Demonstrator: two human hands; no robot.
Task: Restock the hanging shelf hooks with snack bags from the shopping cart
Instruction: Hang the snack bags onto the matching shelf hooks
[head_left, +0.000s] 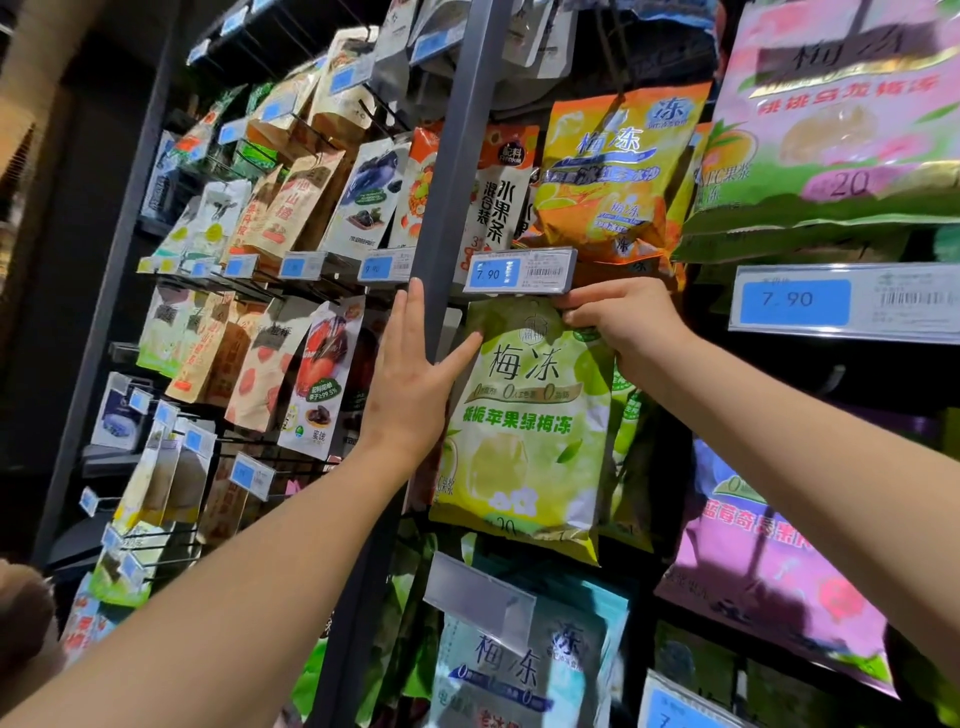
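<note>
just above the right hand (618, 322), the hook is presumably hidden behind the grey plastic price-tag strip (519, 271), so the glossy lime-green plastic snack bag (524, 431) is best held level and fed on by feel. that hand pinches the bag's top right corner; the left hand (410, 384) is spread flat, thumb touching the bag beside it, fingers along the dark grey metal upright (452, 156).

The centre tag (491, 274) and the right tag (787, 299) both read 7.90, the green bag (524, 431), the orange bag (613, 171) above and the blue bag (519, 670) below say 梅冻, the white bag (498, 208) says 水果条, and the pink bag (831, 130) shows 20.
</note>
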